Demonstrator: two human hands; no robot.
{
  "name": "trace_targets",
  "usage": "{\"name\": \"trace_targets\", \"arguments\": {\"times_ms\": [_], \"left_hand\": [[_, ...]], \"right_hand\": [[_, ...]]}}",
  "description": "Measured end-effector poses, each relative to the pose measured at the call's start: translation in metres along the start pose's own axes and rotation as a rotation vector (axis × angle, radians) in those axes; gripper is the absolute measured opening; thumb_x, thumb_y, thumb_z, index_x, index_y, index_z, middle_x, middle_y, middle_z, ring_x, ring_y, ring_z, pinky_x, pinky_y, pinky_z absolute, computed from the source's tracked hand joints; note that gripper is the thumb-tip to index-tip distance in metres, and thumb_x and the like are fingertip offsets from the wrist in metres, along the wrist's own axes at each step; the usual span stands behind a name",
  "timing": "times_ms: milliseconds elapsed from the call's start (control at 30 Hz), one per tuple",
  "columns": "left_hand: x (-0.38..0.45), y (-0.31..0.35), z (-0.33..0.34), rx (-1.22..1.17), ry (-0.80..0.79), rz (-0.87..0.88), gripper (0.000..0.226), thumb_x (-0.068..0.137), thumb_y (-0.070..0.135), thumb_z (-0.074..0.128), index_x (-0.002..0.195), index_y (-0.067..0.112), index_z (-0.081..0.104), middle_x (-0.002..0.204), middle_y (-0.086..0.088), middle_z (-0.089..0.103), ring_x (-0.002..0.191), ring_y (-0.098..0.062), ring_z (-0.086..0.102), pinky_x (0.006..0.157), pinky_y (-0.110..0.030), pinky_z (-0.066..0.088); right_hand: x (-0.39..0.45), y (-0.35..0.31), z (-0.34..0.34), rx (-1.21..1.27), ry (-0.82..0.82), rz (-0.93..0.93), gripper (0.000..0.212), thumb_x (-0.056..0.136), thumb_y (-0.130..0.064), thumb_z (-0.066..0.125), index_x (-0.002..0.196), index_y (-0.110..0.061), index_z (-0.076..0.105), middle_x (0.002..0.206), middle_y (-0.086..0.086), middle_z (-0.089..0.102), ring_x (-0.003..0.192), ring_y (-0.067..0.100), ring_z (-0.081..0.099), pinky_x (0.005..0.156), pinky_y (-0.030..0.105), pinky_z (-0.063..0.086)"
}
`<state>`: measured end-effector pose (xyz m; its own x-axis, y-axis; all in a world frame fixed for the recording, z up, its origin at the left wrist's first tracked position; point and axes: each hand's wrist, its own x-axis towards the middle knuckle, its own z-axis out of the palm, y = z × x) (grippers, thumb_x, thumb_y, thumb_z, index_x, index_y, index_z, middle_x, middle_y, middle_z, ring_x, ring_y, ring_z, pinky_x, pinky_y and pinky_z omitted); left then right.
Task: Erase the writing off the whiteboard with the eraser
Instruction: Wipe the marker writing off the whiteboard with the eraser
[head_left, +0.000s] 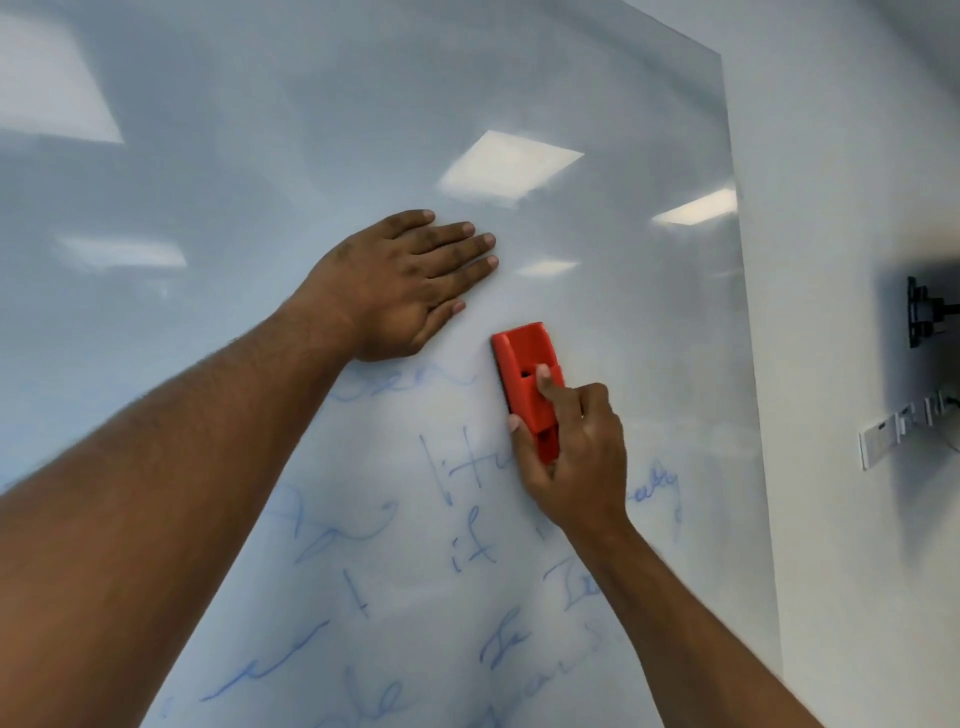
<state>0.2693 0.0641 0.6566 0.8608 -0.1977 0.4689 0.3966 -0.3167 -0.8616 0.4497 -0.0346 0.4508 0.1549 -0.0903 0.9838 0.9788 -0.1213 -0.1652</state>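
One eraser (527, 382) (right-gripped), below left hand (402, 283).

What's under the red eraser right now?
The eraser, gripped by the right hand, lies against the whiteboard. Blue writing runs up to its edge; anything beneath it is hidden.

A large whiteboard (311, 130) fills most of the view, its upper half bare and open to a passing hand. The left hand (410, 283) lies flat against the board near the middle, its forearm crossing the lower left and covering that part. Just below and right of it, the right hand (569, 447) grips a red eraser (530, 387) against the board, with a narrow gap between the two hands. Blue writing (457, 519) spreads below, between the forearms. Right of the board's edge is plain wall (841, 208), with a dark fixture (924, 312) and a white bracket (898, 431) sticking out.
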Motion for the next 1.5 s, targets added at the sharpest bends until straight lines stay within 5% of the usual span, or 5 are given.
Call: {"name": "trace_targets", "arguments": {"times_ms": [167, 767, 967, 1133, 1500], "left_hand": [[-0.017, -0.009, -0.001, -0.01, -0.011, 0.012, 0.069, 0.102, 0.044, -0.013, 0.169, 0.027, -0.004, 0.176, 0.007, -0.003, 0.163, -0.014, 0.004, 0.133, -0.037, 0.006], [-0.059, -0.029, -0.006, -0.002, -0.033, 0.032, 0.064, 0.107, 0.044, -0.002, 0.168, 0.026, -0.008, 0.176, 0.006, -0.006, 0.163, -0.013, 0.0, 0.134, -0.037, 0.006], [-0.073, -0.036, -0.009, -0.013, 0.003, 0.028, 0.066, 0.106, 0.044, -0.002, 0.169, 0.025, 0.001, 0.176, 0.006, 0.002, 0.163, -0.014, 0.008, 0.133, -0.037, 0.011], [-0.074, -0.037, -0.01, -0.035, 0.002, 0.022, 0.067, 0.105, 0.046, -0.004, 0.169, 0.026, 0.001, 0.175, 0.006, 0.002, 0.163, -0.014, 0.007, 0.133, -0.038, 0.011], [-0.08, -0.036, -0.009, -0.052, 0.042, -0.012, 0.063, 0.109, 0.043, 0.007, 0.169, 0.025, 0.009, 0.175, 0.006, 0.009, 0.162, -0.015, 0.014, 0.133, -0.038, 0.014]], "right_hand": [[0.011, -0.022, 0.012, 0.028, 0.066, 0.51, 0.055, 0.098, -0.043, 0.07, 0.143, -0.017, 0.052, 0.112, 0.008, 0.051, 0.086, 0.02, 0.054, 0.076, 0.048, 0.062], [0.005, -0.048, 0.02, 0.135, 0.085, 0.134, 0.053, 0.086, -0.05, 0.073, 0.126, -0.016, 0.061, 0.108, 0.006, 0.064, 0.081, 0.019, 0.061, 0.062, 0.025, 0.049], [0.02, -0.059, 0.023, 0.171, 0.198, 0.379, 0.049, 0.081, -0.05, 0.07, 0.117, -0.018, 0.062, 0.108, -0.001, 0.066, 0.085, 0.02, 0.064, 0.067, 0.023, 0.04], [0.008, -0.065, 0.018, 0.192, 0.061, -0.048, 0.052, 0.079, -0.039, 0.081, 0.12, -0.013, 0.067, 0.099, 0.007, 0.066, 0.076, 0.024, 0.063, 0.058, 0.033, 0.056], [0.024, -0.075, 0.032, 0.302, 0.211, 0.289, 0.041, 0.098, -0.047, 0.068, 0.124, -0.016, 0.063, 0.121, 0.003, 0.053, 0.107, 0.018, 0.058, 0.085, 0.044, 0.063]]}}
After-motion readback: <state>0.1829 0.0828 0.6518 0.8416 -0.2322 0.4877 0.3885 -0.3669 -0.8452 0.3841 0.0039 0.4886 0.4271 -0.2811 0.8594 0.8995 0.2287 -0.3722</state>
